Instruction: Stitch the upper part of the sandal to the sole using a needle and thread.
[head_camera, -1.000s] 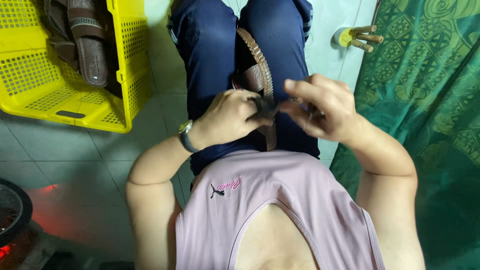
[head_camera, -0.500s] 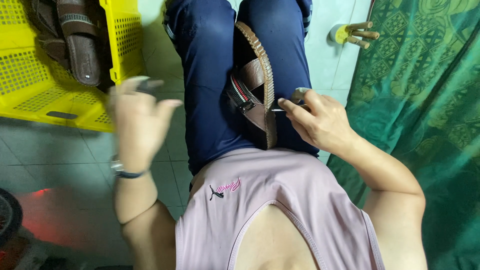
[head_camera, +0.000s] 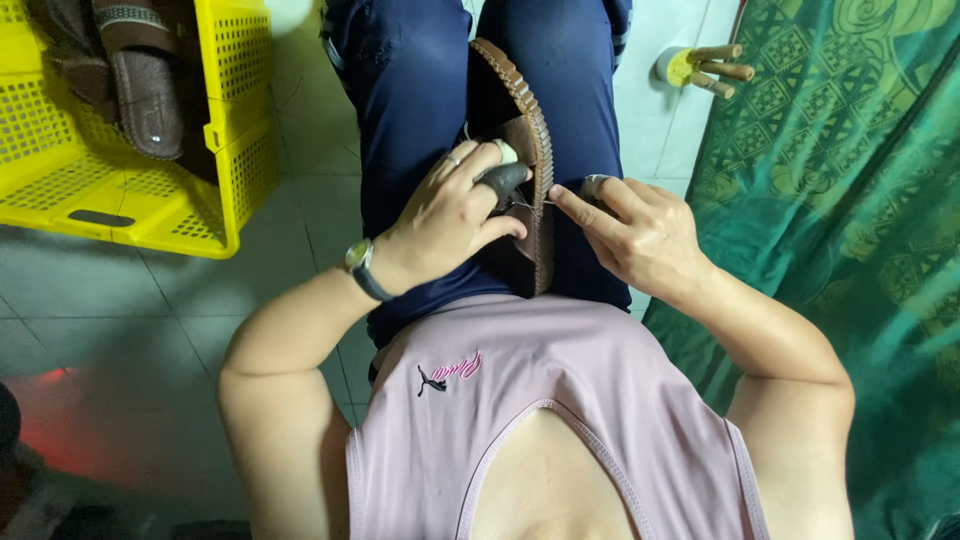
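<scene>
Head cam, looking straight down at a lap in dark blue trousers (head_camera: 420, 110). A brown sandal (head_camera: 525, 150) stands on its edge between the thighs, stitched rim facing up. The left hand (head_camera: 450, 215) has its grip closed around the sandal's inner side, fingers curled onto the leather (one fingertip has a dark cap on it, another a pale one). The right hand (head_camera: 640, 230) sits just beside the rim on the other side, thumb and forefinger pinched together on something thin, looks like a needle (head_camera: 535, 203), though it's too small to be sure. There's a watch (head_camera: 362, 262) on the left wrist. Off to the left a yellow plastic crate (head_camera: 230, 160) on the tiled floor holds more brown sandals (head_camera: 145, 85). Green patterned cloth (head_camera: 850, 200) hangs along the right.
</scene>
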